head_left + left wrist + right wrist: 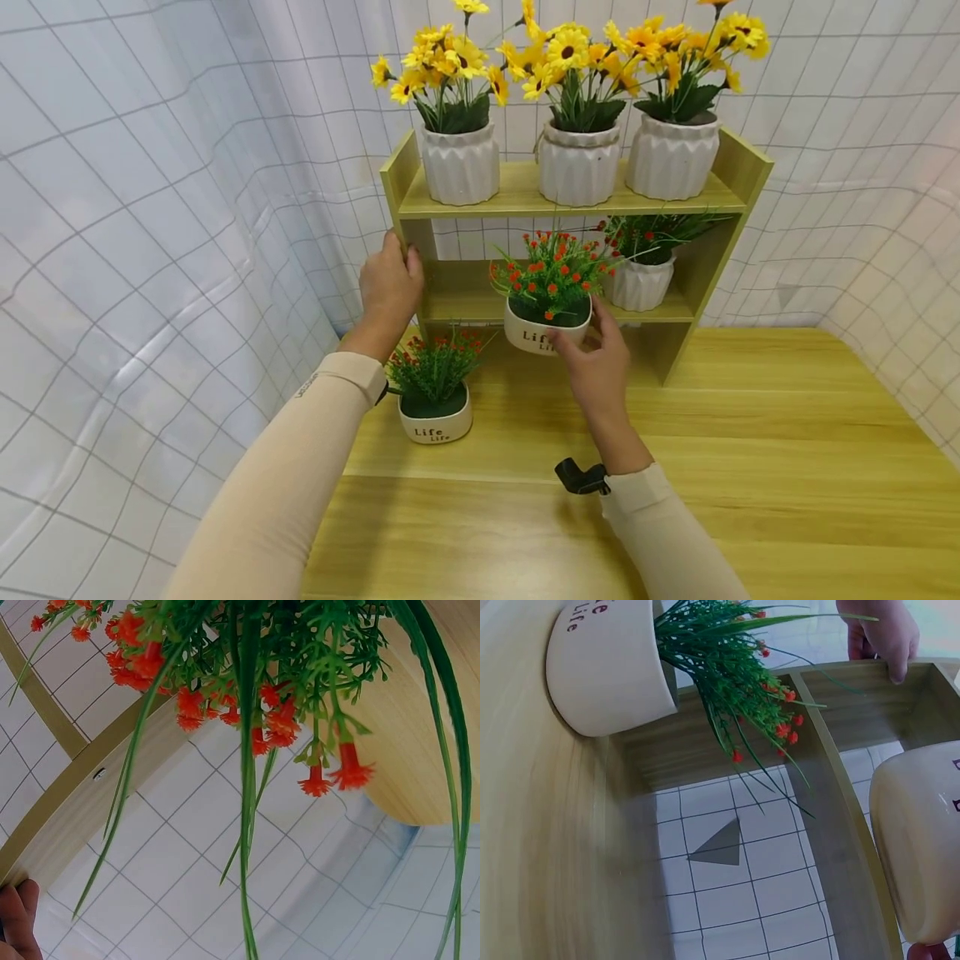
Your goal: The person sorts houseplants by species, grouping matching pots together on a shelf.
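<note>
My right hand (602, 367) holds an oval white planter (525, 333) lettered "Life", filled with red flowers and grass, thumb on its front and fingers at its right side. The planter is up at the front of the middle shelf board (467, 292) of a wooden shelf unit; in the right wrist view its pale side (919, 840) overlaps the board's edge. My left hand (392, 287) grips the unit's left side panel, and in the right wrist view a finger (897, 661) laps over that panel's edge. Below it, a matching planter (435, 423) stands on the table.
Three white ribbed pots (461, 167) of yellow flowers line the top board. Another ribbed pot (639, 285) with red flowers sits at the middle board's right end. Grid-patterned curtains (135, 208) surround the wooden table (787, 467).
</note>
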Demonstrator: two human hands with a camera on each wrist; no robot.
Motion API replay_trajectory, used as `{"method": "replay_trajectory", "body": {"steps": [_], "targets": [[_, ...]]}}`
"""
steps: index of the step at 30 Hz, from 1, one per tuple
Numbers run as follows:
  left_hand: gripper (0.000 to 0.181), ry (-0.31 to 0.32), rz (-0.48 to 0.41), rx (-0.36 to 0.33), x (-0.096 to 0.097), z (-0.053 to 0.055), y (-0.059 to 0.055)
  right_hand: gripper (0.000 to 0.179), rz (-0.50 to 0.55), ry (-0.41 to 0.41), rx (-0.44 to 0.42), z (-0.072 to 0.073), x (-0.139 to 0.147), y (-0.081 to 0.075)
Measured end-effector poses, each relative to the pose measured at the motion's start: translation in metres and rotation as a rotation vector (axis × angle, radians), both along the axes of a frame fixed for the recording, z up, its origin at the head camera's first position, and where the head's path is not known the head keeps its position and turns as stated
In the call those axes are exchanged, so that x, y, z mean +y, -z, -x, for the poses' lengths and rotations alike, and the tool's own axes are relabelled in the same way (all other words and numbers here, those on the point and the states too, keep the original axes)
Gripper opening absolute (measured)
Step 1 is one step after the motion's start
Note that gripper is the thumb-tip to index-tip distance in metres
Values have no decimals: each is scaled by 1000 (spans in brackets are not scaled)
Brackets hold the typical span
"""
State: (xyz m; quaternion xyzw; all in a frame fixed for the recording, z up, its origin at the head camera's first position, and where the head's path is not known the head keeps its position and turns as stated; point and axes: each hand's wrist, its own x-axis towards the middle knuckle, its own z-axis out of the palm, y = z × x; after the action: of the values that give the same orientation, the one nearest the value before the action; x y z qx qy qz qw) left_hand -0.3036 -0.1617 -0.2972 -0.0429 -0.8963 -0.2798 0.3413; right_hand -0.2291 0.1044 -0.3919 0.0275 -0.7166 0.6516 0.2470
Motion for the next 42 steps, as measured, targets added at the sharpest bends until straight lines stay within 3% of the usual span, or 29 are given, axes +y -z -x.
{"method": "replay_trajectory", "body": {"steps": [18, 23, 30, 42], "targets": [[24, 4, 4, 8, 2, 0, -4, 72, 7, 92, 109, 24, -9, -10], [23, 7, 5, 22, 1, 0, -3, 69, -46, 150, 152, 30, -12, -9], [23, 8, 7, 10, 1, 0, -1, 70, -127, 208, 157, 36, -14, -9], [22, -5, -3, -7, 2, -1, 0, 70, -200, 207, 109, 47, -10, -13]]}}
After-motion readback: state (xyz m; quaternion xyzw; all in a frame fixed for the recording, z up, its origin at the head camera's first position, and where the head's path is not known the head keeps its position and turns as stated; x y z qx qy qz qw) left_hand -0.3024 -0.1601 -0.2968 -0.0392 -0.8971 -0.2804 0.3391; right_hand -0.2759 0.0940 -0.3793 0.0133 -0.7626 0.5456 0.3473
